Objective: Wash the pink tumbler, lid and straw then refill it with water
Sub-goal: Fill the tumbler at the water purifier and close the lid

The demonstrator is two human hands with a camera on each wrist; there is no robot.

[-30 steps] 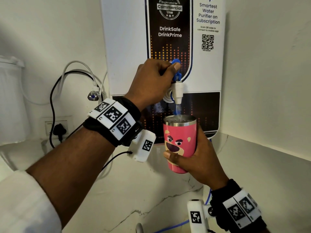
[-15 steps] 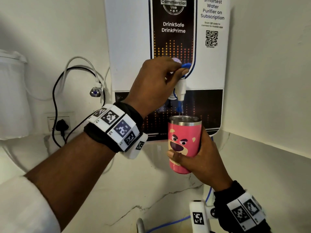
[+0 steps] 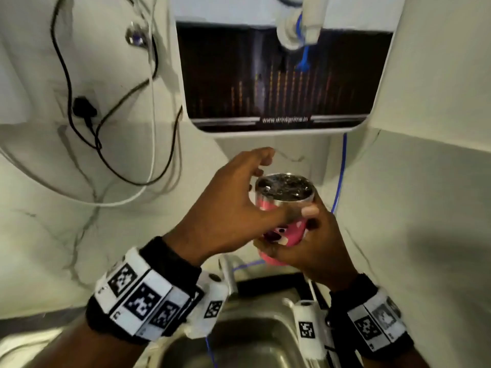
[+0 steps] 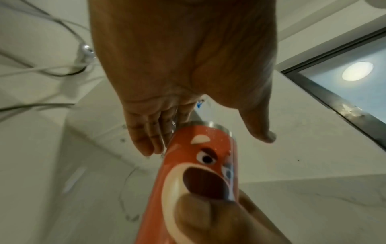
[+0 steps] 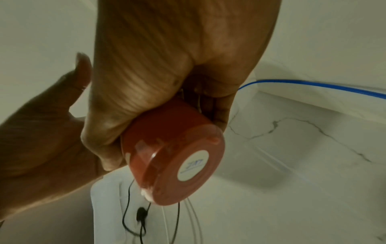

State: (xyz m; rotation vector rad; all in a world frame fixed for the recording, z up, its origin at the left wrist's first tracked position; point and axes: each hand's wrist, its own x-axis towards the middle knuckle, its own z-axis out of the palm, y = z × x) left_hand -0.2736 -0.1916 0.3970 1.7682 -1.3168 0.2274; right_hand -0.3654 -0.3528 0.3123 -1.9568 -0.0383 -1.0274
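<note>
Lowered from the purifier tap (image 3: 297,25), the filled pink tumbler (image 3: 284,208) sits gripped in the right hand (image 3: 305,251), left hand (image 3: 233,208) spread open beside its rim; refilling appears done, fitting lid next.

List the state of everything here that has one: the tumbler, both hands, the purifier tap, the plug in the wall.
pink tumbler: upright, lid off, water close to the rim.
right hand: grips the tumbler's lower body.
left hand: fingers spread around the tumbler's top, grip not clear.
purifier tap: no stream visible.
black plug: seated in the wall socket.
sink: basin looks empty where visible.
</note>
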